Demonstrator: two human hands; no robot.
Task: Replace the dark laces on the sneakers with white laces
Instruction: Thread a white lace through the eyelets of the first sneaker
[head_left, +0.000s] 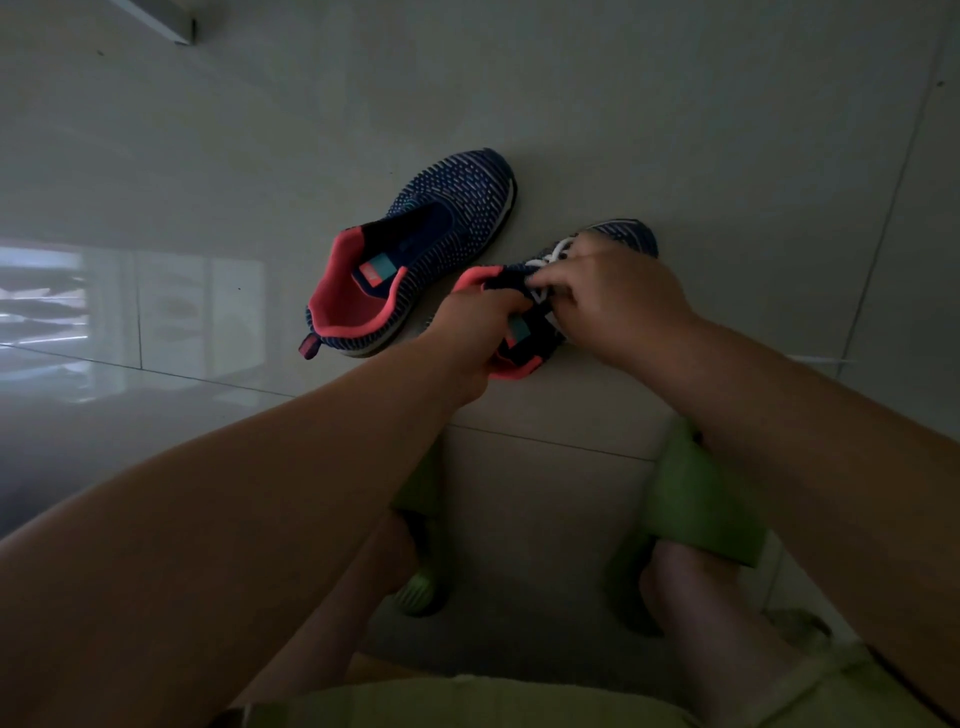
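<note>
Firmly, the left hand (470, 332) grips the collar of the near sneaker (524, 332), while the right hand (608, 296) pinches the white lace (543, 262) over its tongue. Just left of that sneaker lies the laceless sneaker (415, 254) on the tiled floor (208, 156).

Both hands (613, 296) grip one sneaker (618, 234) on the floor (727, 156); the other sneaker (415, 260) lies just left.

Person wore lime-green slide sandals (696, 499) w/ thick straps, and pale yellow-green shorts (467, 701). Arms bare to the frame edge, no sleeves; legs bare below shorts hem.
</note>
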